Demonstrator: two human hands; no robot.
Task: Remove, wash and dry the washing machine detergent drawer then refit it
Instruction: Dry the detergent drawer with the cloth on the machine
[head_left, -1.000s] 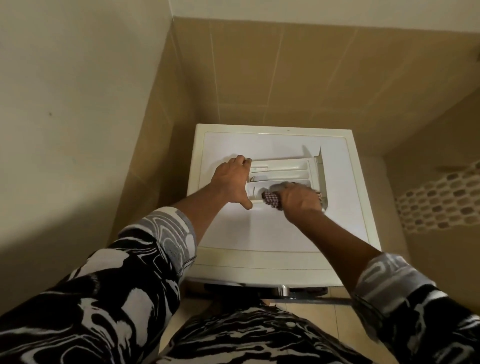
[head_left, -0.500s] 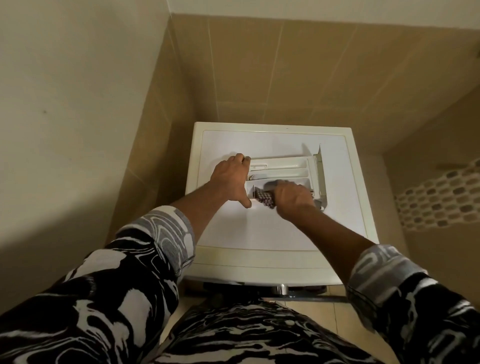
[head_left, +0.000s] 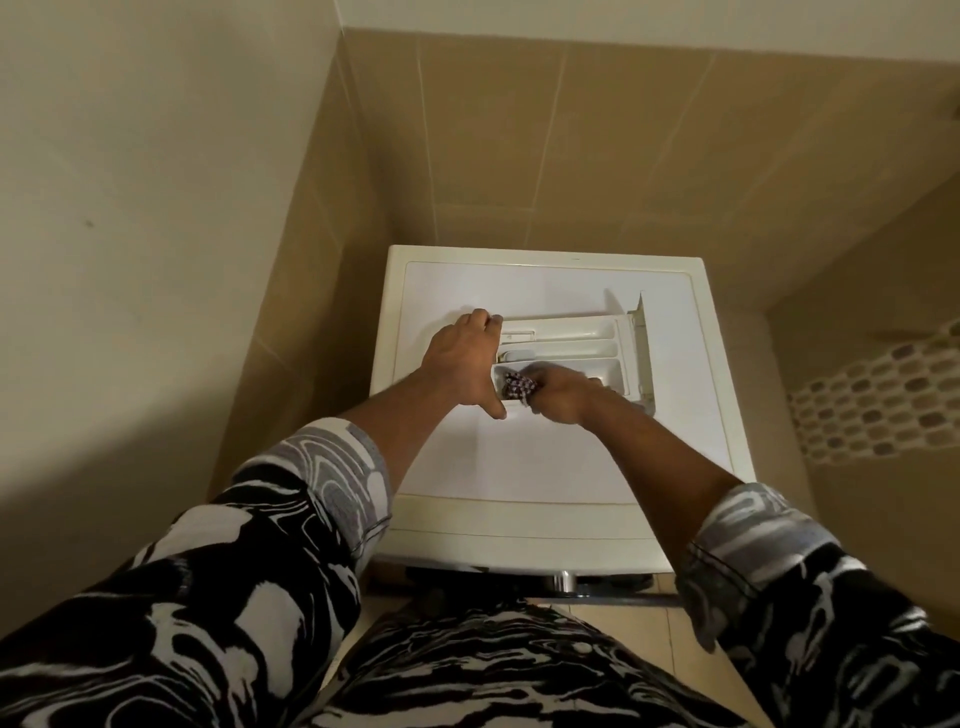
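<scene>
Head view: the detergent drawer (head_left: 571, 332) lies on top of the washing machine (head_left: 519, 467). My left hand (head_left: 462, 364) grips its left end. My right hand (head_left: 563, 397) clutches a checked cloth (head_left: 519, 387), which has slid leftward along the nearest compartment, so drying seems underway, with refitting not yet done.

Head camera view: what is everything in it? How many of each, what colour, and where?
washing machine: one, white, in the tiled corner, seen from above
detergent drawer: one, white, lying on the machine's top, three compartments
cloth: one, dark checked, in the drawer's nearest compartment
wall tiles: many, tan, behind the machine
mosaic strip: one, pale and brown pieces, on the right wall
left hand: one, holds the drawer's left end
right hand: one, grips the cloth inside the drawer
sleeves: two, black and white pattern, bottom of the view
</scene>
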